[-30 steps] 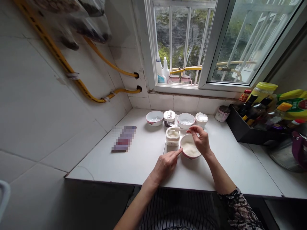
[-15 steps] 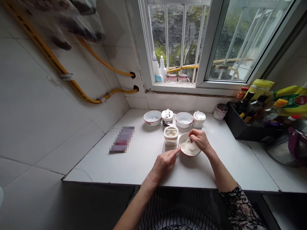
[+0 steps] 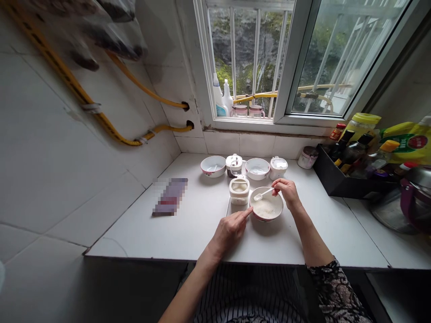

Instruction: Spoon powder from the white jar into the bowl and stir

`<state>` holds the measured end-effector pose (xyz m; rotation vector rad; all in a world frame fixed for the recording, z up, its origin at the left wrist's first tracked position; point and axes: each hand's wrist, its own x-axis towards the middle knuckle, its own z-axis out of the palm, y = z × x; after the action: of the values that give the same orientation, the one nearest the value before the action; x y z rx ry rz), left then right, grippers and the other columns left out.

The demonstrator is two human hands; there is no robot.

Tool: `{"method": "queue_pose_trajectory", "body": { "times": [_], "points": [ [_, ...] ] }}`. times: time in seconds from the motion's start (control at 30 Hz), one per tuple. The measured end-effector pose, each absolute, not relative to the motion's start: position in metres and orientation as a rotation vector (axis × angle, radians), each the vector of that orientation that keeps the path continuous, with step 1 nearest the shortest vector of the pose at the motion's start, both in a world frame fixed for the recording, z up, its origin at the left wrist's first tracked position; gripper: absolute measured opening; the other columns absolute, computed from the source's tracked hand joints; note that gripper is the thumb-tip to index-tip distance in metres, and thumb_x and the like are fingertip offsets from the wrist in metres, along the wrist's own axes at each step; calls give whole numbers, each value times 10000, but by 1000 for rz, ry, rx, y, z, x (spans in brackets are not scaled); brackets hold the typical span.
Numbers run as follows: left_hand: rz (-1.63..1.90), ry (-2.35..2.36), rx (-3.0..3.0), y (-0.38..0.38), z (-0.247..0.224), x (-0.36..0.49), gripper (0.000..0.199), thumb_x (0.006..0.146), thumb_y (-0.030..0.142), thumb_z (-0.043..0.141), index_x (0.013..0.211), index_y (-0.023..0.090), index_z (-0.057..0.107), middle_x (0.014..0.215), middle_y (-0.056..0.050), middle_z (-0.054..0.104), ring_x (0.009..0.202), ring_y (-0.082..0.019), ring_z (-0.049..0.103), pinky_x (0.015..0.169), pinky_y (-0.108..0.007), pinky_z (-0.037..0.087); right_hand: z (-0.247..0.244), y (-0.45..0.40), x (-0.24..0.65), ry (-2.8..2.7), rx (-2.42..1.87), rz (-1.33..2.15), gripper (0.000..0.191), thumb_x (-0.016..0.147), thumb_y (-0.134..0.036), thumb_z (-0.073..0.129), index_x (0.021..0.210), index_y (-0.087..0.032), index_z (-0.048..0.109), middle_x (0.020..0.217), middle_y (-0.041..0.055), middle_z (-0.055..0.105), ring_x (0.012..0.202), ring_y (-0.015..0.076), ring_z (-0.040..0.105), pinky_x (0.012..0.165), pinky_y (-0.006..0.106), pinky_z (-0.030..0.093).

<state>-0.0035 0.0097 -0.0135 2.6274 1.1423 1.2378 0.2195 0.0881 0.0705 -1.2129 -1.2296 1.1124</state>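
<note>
The right hand (image 3: 286, 194) was half shut, and it pinched a small white spoon (image 3: 264, 194) by the handle. The spoon was just above a bowl (image 3: 267, 219) near the middle of the counter (image 3: 202, 215). The bowl had white powder (image 3: 265, 207) in it, and the tub (image 3: 239, 199) just beside it had some too. I could not tell if the spoon had any on it. The left hand (image 3: 230, 232) was loosely open, with one finger out. It held nothing, and the fingertip was right by the bowl's rim. Nothing stood in the way. Behind them were another bowl (image 3: 257, 169) and a small pot (image 3: 278, 168). A black tray (image 3: 332, 184) of bottles sat at the right.
</note>
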Motion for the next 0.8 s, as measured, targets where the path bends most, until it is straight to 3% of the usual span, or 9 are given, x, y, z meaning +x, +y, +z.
{"method": "queue_pose_trajectory", "body": {
  "times": [0.23, 0.33, 0.5, 0.7, 0.8],
  "points": [
    [1257, 1132, 2651, 11, -13, -3, 490, 940, 55, 424, 1411, 177, 479, 1008, -91, 726, 846, -175, 716, 736, -272, 612, 72, 88, 217, -1154, -1177, 1149, 95, 554, -265, 553, 563, -187, 607, 448, 8, 594, 449, 132, 477, 483, 277, 387],
    [1257, 1125, 2649, 11, -13, -3, 495, 935, 48, 423, 1411, 175, 478, 1010, -91, 725, 847, -178, 716, 732, -275, 612, 74, 86, 207, -1141, -1169, 1106, 120, 608, -289, 591, 664, -187, 617, 534, 21, 645, 526, 155, 542, 479, 260, 381],
    [1223, 1152, 2640, 10, -13, -3, 488, 936, 53, 428, 1403, 176, 490, 990, -91, 724, 838, -175, 715, 732, -275, 612, 71, 81, 184, -1397, -1034, 832, 145, 796, -351, 586, 822, -209, 601, 725, 40, 700, 712, 201, 672, 704, 329, 509],
    [1227, 1151, 2642, 10, -14, -3, 480, 940, 59, 422, 1401, 175, 495, 998, -97, 724, 848, -178, 715, 733, -274, 611, 64, 75, 181, -1994, -872, 207, 169, 916, -209, 483, 827, -227, 626, 757, 57, 712, 737, 219, 626, 896, 426, 437],
    [1235, 1155, 2636, 10, -14, -3, 476, 946, 60, 418, 1401, 179, 495, 993, -90, 725, 833, -174, 712, 718, -268, 608, 64, 72, 184, -1949, -878, 184, 173, 921, -218, 477, 838, -230, 629, 780, 59, 726, 744, 218, 623, 905, 431, 426]
  ]
}}
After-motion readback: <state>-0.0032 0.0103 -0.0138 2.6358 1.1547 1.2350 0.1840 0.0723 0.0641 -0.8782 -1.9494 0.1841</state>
